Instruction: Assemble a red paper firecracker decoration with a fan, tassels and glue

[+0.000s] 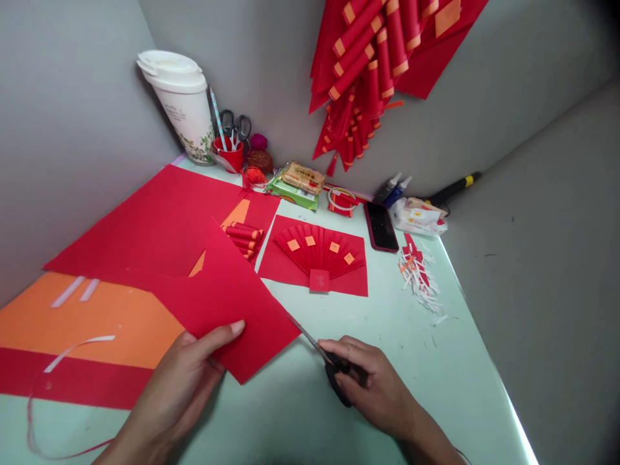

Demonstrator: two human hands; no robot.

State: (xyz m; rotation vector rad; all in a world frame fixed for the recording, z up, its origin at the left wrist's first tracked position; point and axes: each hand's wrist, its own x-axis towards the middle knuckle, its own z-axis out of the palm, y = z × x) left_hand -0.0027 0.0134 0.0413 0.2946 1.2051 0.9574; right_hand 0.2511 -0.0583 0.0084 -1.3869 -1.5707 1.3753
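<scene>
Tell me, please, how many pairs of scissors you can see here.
2. One pair of scissors is in the right hand, its tips at the edge of the red sheet; another pair stands handles-up in the red cup. More could be hidden inside the cup.

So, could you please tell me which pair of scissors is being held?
The scissors in the right hand, at the edge of the red sheet; the other pair stands in the red cup.

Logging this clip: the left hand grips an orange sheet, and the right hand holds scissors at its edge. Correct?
Only the colour is wrong: in the head view, the left hand grips a red sheet, and the right hand holds scissors at its edge.
</scene>
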